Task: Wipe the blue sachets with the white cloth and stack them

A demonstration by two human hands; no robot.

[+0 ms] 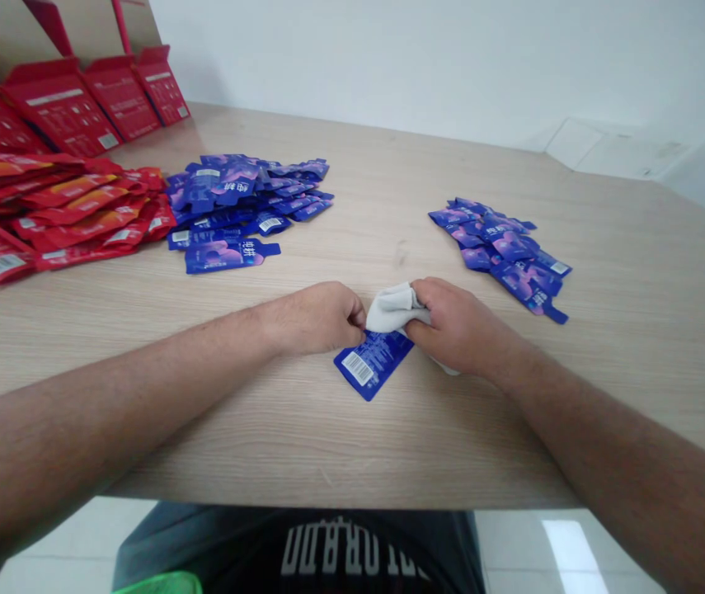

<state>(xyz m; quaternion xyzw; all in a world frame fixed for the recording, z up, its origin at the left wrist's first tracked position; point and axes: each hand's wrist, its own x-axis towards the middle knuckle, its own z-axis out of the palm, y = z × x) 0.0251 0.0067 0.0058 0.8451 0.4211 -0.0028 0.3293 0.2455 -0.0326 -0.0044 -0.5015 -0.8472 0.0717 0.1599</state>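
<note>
Being pinched at edge by bent, nearly closed fingers of left hand (324, 320), blue pouch (372, 363) is seen between hands. White cloth (392, 308) is held bunched in closed fingers of right hand (457, 326), over pouch's top. Left blue pile (234, 198) and right blue pile (506, 252) are seen on table (265, 445), red packs (80, 210) far left.

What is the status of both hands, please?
Right hand gripping crumpled white cloth. Left hand at flat blue foil-like pouch. Cloth partly covering pouch.
</note>
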